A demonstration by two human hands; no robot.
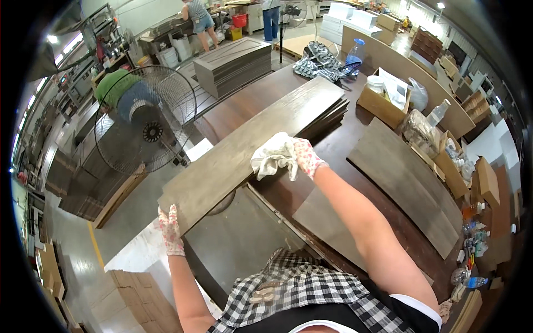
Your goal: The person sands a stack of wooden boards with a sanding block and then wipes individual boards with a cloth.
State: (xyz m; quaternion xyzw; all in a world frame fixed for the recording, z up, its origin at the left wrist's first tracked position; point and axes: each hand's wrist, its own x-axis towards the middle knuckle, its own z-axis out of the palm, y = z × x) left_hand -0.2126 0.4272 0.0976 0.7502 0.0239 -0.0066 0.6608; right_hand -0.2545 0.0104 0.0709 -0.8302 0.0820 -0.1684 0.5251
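A long grey-brown wooden board [239, 147] lies slantwise in front of me, on top of several like boards at its far end. My right hand [306, 158], in a white glove with red spots, is closed on a crumpled white cloth [273, 155]. The cloth rests on the board's near edge around mid-length. At the near left end, my left hand [171, 232], gloved the same way, grips the board's corner, one digit over the top and the others along the end. The undersides of its fingers are partly hidden.
A large black fan [151, 130] stands left, with a bent-over person behind it. More boards [408, 183] lie on the brown table to the right. Beyond are a cardboard box [383, 105], a blue-capped bottle [355, 55] and a board stack [233, 66]. Flattened cardboard [133, 302] is at lower left.
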